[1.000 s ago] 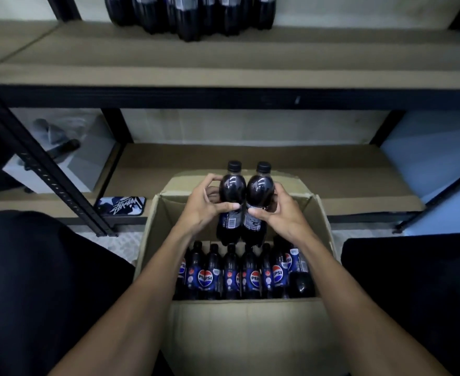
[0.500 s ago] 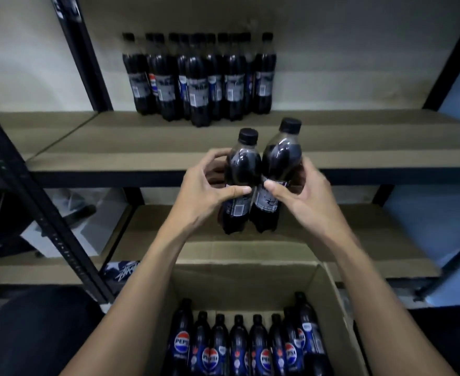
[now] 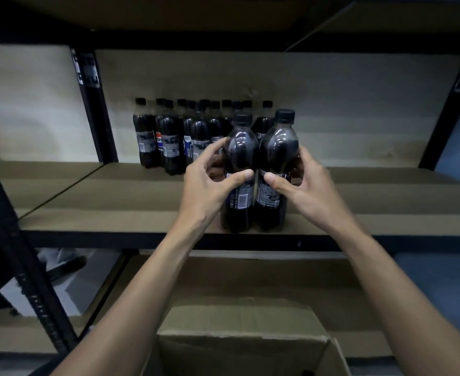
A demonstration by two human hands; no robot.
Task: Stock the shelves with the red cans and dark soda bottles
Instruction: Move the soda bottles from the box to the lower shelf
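Observation:
Two dark soda bottles stand side by side at the front edge of the brown shelf board (image 3: 120, 196). My left hand (image 3: 209, 183) grips the left bottle (image 3: 239, 147), thumb across its label. My right hand (image 3: 304, 185) grips the right bottle (image 3: 277, 142) the same way. Whether their bases touch the board or hang just above it I cannot tell. Behind them, a group of several dark soda bottles (image 3: 169, 142) stands at the back of the same shelf. No red cans are in view.
An open cardboard box (image 3: 245, 346) sits below, at the bottom of the view, its contents hidden. A black shelf upright (image 3: 25, 264) slants down on the left and another (image 3: 93, 104) stands behind. Right of the bottles the shelf board is bare.
Both hands lifted the two bottles out of the box and up to the shelf, where they now sit at its front edge. The view tilted upward, so the box's bottles dropped out of sight.

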